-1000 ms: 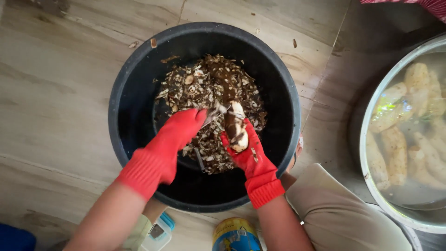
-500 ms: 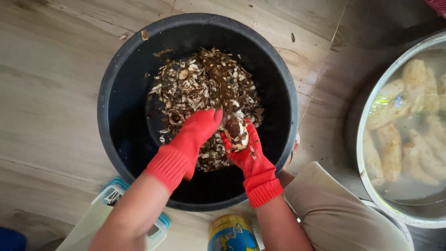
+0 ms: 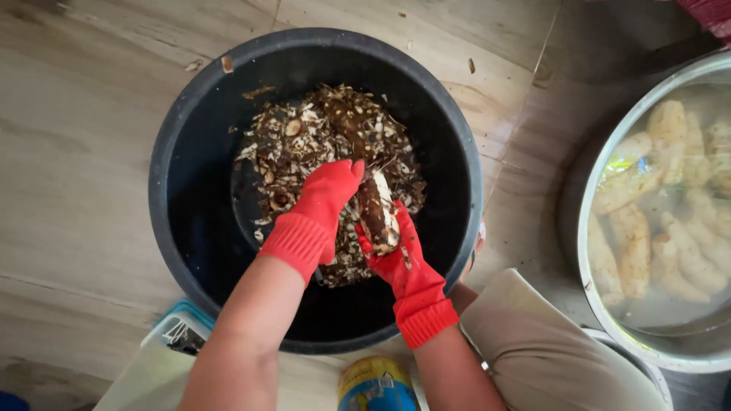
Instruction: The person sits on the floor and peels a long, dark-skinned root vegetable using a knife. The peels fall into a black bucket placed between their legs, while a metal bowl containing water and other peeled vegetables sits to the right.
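A pale wood-grain floor (image 3: 84,152) carries a round black plastic tub (image 3: 171,228) at centre and a metal basin (image 3: 590,266) at right.

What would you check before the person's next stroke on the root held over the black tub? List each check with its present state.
1. Root held firmly in right hand: ok.
2. Left hand on the root's upper end: ok.
3. Blade or tool in left hand: cannot tell, hidden by the glove.
4. Root positioned over the black tub so peelings fall inside: ok.
5. Both hands gloved: ok.
6. Metal basin of peeled roots in water beside the tub: ok.
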